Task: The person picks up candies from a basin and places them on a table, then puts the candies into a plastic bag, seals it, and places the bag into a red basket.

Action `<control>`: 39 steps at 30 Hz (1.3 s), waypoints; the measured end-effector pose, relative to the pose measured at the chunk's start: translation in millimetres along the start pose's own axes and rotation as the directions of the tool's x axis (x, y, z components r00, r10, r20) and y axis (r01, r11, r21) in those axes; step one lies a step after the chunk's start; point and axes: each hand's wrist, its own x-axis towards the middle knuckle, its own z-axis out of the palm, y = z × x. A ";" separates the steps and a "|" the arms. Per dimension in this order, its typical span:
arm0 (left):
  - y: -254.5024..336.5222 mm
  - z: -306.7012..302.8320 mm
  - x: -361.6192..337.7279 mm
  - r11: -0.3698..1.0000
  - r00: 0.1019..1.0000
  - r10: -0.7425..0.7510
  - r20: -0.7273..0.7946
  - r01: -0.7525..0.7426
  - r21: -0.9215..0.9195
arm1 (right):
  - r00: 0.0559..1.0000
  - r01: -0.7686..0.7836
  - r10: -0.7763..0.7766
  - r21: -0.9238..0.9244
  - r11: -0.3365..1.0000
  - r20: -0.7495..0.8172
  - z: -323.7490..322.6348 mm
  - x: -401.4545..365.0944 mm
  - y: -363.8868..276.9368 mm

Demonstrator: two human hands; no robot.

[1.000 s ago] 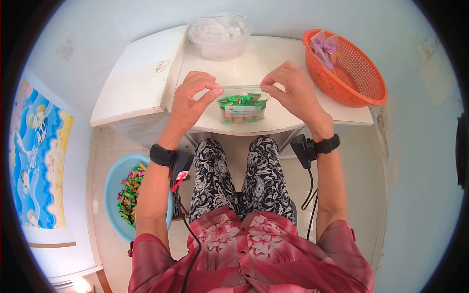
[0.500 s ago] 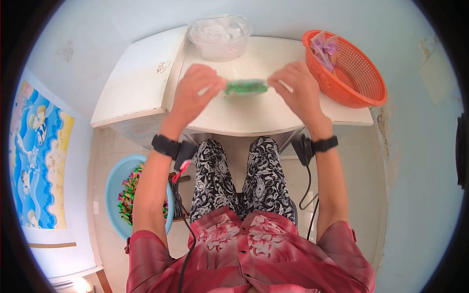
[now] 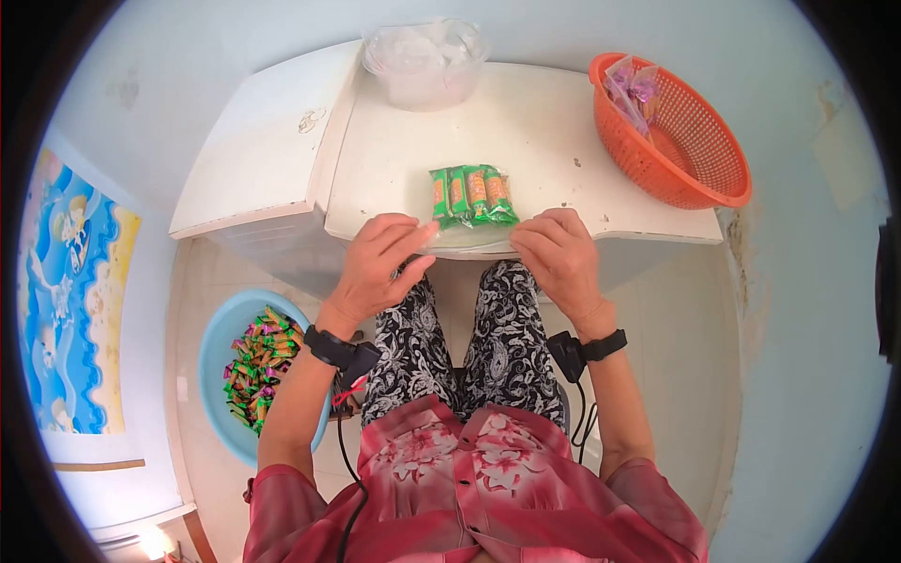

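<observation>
A clear plastic bag of green-wrapped candies (image 3: 471,197) lies flat on the white table (image 3: 526,122), near its front edge. My left hand (image 3: 380,266) pinches the bag's near left end with thumb and fingers. At the near right end my right hand (image 3: 557,255) holds the same open edge. Both wrists wear black bands with cables.
An orange basket (image 3: 699,164) with a filled bag of purple candies (image 3: 631,89) stands at the table's right. A clear tub of plastic bags (image 3: 424,58) sits at the back. A blue basin (image 3: 218,361) of wrapped candies rests on the floor at my left.
The bag was held up between both hands, then turned over and laid flat on the table. Both hands have pulled back to its near edge.
</observation>
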 end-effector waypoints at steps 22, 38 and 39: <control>9.5 4.2 33.2 0.997 0.997 0.024 0.075 -0.029 0.066 | 0.998 -0.041 0.042 0.022 0.999 -0.047 5.5 -12.0 -5.9; -1.1 -0.9 40.7 0.988 0.991 0.099 -0.093 -0.087 0.125 | 0.996 0.011 -0.006 0.060 0.998 -0.089 -22.0 44.7 12.6; -0.7 -5.3 48.9 0.992 0.991 0.080 -0.108 -0.068 0.110 | 0.995 -0.003 0.011 0.085 0.996 -0.103 -20.5 51.7 17.6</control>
